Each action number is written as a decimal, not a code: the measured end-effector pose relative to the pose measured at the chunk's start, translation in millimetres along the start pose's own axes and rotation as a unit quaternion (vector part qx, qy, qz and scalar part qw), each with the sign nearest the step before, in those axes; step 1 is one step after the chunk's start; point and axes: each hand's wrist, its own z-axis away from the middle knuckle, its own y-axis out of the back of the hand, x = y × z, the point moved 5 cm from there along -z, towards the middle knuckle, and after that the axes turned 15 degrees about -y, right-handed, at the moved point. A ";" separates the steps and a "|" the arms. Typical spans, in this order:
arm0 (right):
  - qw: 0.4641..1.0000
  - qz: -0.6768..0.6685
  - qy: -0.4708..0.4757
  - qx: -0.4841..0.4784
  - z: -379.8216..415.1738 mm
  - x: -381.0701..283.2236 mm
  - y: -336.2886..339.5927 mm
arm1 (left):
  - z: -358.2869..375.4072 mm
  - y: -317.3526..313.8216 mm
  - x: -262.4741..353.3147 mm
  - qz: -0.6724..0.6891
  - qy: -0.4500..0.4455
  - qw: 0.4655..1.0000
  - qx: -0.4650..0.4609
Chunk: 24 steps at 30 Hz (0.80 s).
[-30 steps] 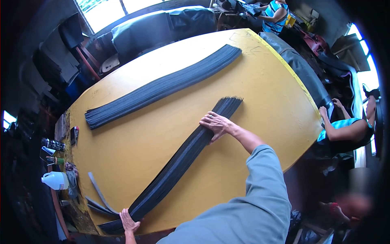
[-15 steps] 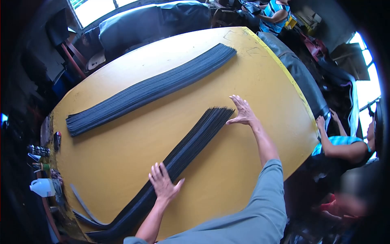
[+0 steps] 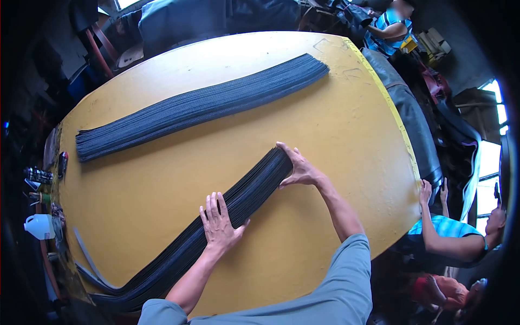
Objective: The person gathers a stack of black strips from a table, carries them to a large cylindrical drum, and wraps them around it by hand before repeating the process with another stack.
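Observation:
A long stack of thin dark strips [image 3: 252, 187], perhaps leather, runs slantwise over the yellow table from the lower left toward the middle. My left hand [image 3: 219, 226] lies on the stack's middle, palm down, with its fingers extended. At the far end, my right hand [image 3: 301, 169] spans the strip ends, fingers on the upper edge and thumb on the lower one. A second stack of dark strips [image 3: 203, 105] rests farther back, touched by neither hand. Near the left edge, a few loose grey strips [image 3: 89, 257] curl away from the nearer stack.
The yellow table [image 3: 346, 130] has a raised-looking edge on the right, with a dark rolled sheet [image 3: 409, 119] beside it. A white jug [image 3: 39, 226] and a dark can [image 3: 38, 175] stand at the left. Other people are at the right [image 3: 449, 238] and back right [image 3: 391, 30].
My right hand has moved left and down onto the strip ends, which now look more even. My left hand stays on the stack. The camera view has shifted slightly.

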 end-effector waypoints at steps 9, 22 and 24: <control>0.999 0.025 -0.003 -0.024 -8.7 -0.3 -8.7 | 11.6 1.5 -5.8 0.001 -0.001 1.000 0.010; 0.910 0.332 0.242 -0.059 15.9 -138.6 -91.7 | 116.8 18.5 -72.3 -0.044 0.055 0.997 -0.037; 0.911 0.343 0.225 -0.039 24.1 -138.0 -86.8 | 178.2 23.8 -110.4 -0.091 0.036 0.995 -0.015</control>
